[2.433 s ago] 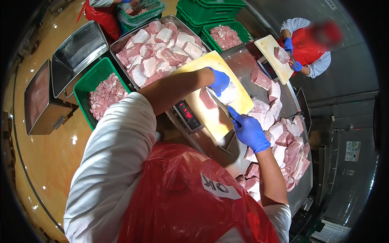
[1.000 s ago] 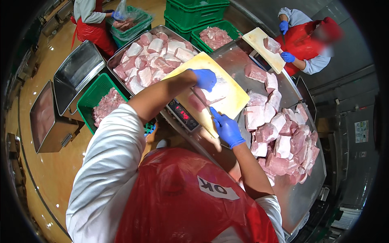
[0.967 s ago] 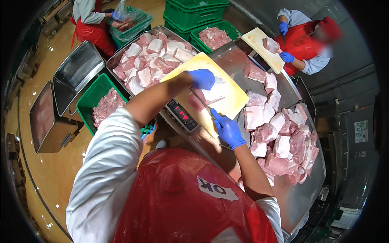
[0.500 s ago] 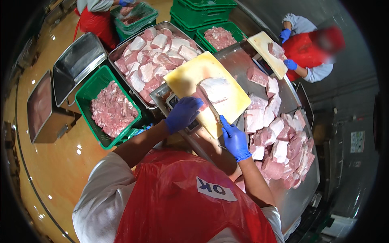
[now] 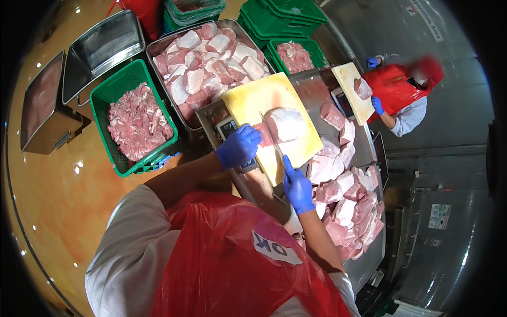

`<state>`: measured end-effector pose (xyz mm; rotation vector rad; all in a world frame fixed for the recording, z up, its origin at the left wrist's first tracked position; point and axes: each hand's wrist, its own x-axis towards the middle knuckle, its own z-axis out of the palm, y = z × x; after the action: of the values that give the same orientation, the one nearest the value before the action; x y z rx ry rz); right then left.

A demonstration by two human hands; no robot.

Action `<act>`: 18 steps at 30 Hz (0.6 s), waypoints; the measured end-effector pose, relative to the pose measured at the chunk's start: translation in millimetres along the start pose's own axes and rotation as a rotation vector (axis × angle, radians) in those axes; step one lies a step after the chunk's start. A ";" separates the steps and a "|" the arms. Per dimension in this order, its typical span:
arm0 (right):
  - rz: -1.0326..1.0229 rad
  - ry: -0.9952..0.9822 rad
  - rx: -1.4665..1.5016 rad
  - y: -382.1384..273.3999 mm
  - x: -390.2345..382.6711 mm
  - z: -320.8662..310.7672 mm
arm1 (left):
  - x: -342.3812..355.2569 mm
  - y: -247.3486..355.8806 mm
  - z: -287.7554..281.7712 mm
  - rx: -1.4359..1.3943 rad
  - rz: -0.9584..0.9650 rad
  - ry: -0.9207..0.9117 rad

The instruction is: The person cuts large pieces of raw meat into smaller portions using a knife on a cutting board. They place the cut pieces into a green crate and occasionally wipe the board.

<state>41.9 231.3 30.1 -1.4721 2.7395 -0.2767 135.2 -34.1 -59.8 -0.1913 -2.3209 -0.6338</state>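
Observation:
A yellow cutting board rests over a digital scale on the steel table. On it, a large pale piece of meat lies beside a smaller pink cut piece, with a long knife blade between them. My left hand, blue-gloved, has its bent fingers closed on the left end of the pink piece. My right hand, also blue-gloved, is closed on the knife handle, forefinger along it, at the board's near right.
A heaped steel tray and green crates of meat stand behind and left, by steel bins. Meat chunks cover the table's right. A co-worker works at another board opposite; another red apron shows at top.
My left hand has left the top of the large piece and moved down-left to the pink piece. The knife stays in my right hand. The view has shifted.

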 end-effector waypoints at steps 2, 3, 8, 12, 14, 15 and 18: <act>-0.012 -0.006 0.063 4.6 -11.3 -4.4 | -3.5 -2.2 -0.9 -0.004 0.019 -0.006; -0.010 -0.007 0.094 3.8 -13.2 -6.0 | -5.3 -2.5 -0.4 -0.011 -0.011 0.015; 0.012 -0.005 0.023 -16.2 52.1 19.0 | -2.1 3.6 1.7 -0.042 -0.042 -0.003; -0.009 -0.005 0.025 -8.5 48.1 25.0 | -5.1 -0.8 2.7 -0.035 -0.073 -0.084; -0.006 -0.025 0.009 0.6 17.6 14.9 | -4.9 -2.7 1.4 -0.045 -0.090 -0.087; 0.015 -0.042 0.021 6.6 -1.1 8.2 | -4.0 -1.3 1.5 -0.052 -0.086 -0.069; 0.035 -0.073 0.042 27.7 -51.0 -14.0 | -3.7 2.4 -0.8 -0.048 -0.080 -0.029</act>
<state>46.0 290.6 36.0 -1.3935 2.6827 -0.2724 139.1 -32.3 -60.8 -0.1317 -2.3525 -0.7314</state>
